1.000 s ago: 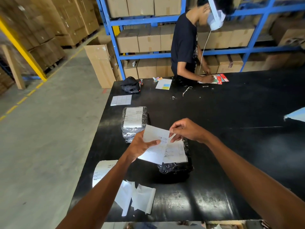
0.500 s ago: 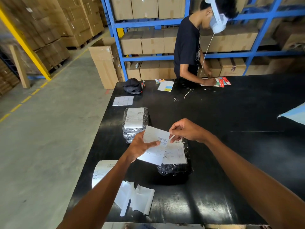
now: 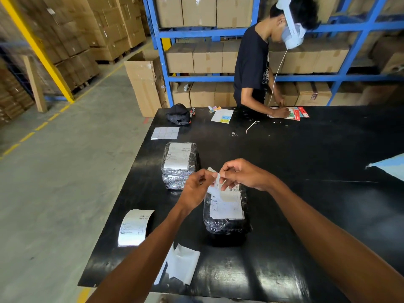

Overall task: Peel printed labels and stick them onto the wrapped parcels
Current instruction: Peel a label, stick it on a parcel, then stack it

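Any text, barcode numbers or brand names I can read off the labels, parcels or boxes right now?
None can be read.
Label on near parcel: printed lines and a barcode, too blurred.
Label on far parcel stack: print too small.
Curled label strip: barcode and lines, blurred.
Label between left hand and right hand: mostly hidden.
Red packets and shelf cartons: markings illegible.

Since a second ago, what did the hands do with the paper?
The label, held out flat before, is now pinched small between the left hand and right hand, which came closer together above the black parcel. The silver parcels, label roll and backing scraps stayed put.
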